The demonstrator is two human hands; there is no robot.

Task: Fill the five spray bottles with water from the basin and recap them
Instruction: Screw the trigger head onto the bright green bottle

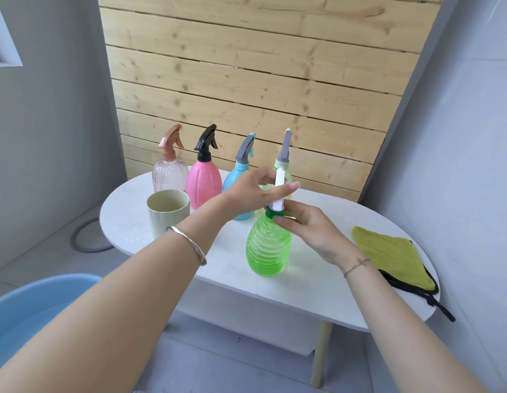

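A ribbed, translucent green plastic spray bottle [268,245] is standing upright near the front of the white oval counter [311,279], holding green-tinted water most of the way up. The left hand [253,191] is reaching over it, its grip pinching the white spray head [279,191] between thumb and fingers. The right hand [309,225] is wrapping its grip around the dark green collar [273,212] at the bottle's neck. Behind them, four more bottles are standing in a row against the pale wooden plank wall [260,66]: a clear pinkish ribbed bottle [169,173], a pink bottle with a black trigger [203,180], a light blue bottle [237,177] and a pale green bottle [284,163], all capped. A cream cup [167,211] is sitting just in front of the clear one. A yellow-green cloth with black edging [394,259] is lying at the counter's right end. The light blue plastic basin [28,310] is sitting low at the left, beside the counter.
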